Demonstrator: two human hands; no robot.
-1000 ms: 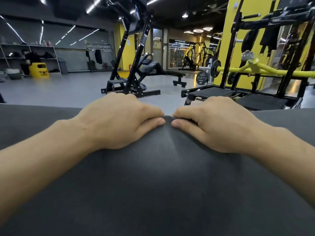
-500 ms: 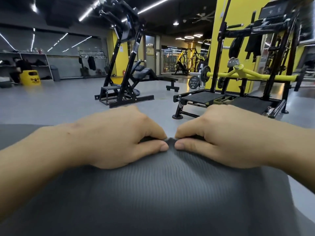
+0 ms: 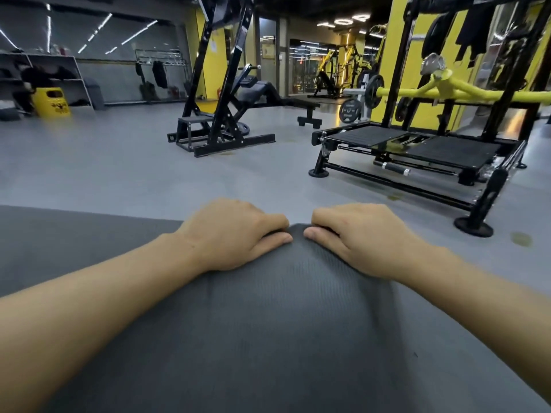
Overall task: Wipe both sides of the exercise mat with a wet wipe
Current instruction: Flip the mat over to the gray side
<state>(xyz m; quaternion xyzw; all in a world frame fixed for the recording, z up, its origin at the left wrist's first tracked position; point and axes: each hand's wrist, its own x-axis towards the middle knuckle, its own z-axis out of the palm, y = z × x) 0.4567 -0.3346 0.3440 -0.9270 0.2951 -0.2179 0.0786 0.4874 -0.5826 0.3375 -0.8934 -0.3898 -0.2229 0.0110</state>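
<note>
Near: mat [image 3: 268, 338] on floor [image 3: 104, 168]. Left hand [image 3: 235, 234], right hand [image 3: 357, 236] side by side on its far edge, thumbs just apart. Behind: rack [image 3: 220, 114] centre, platform machine [image 3: 417, 150] right, shelf [image 3: 59, 58] far left, bin [image 3: 52, 101] before shelf.

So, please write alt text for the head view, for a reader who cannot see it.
The left hand and right hand grip the far edge of a dark grey exercise mat side by side, fingers curled over it. Beyond lies a grey gym floor with a black weight machine and a yellow and black rack.
</note>
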